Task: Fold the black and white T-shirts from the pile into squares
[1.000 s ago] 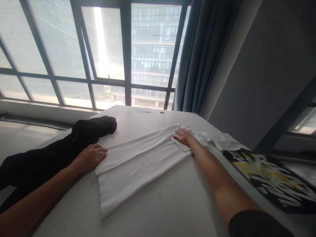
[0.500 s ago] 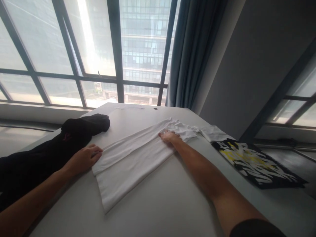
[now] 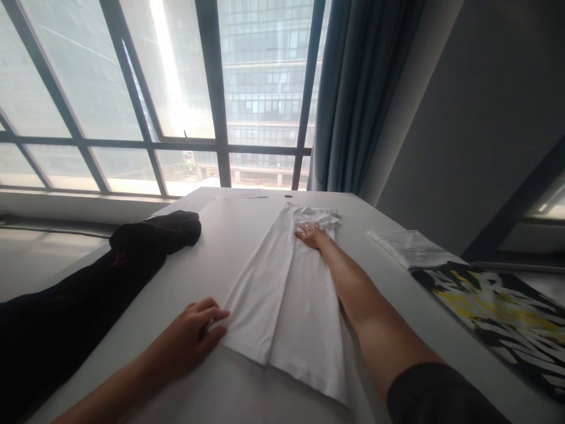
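A white shirt (image 3: pixel 286 294), folded lengthwise, lies on the white table with its wide hem end toward me. My left hand (image 3: pixel 196 330) is at the hem's left corner, thumb and forefinger closed on the cloth edge. Farther up the shirt, my right hand (image 3: pixel 312 235) rests palm down on the bunched upper end, fingers spread over the fabric. Some creases run beneath that hand.
Along the left side lies a black garment (image 3: pixel 145 247). At the right edge sits a black, white and yellow patterned garment (image 3: pixel 494 306) with a white part. The table (image 3: pixel 247 229) ends near tall windows and a blue-grey curtain (image 3: pixel 357 106).
The white shirt has swung round, its hem end moving right and nearer to me. My left hand has moved right with that corner. My right hand stays on the upper end.
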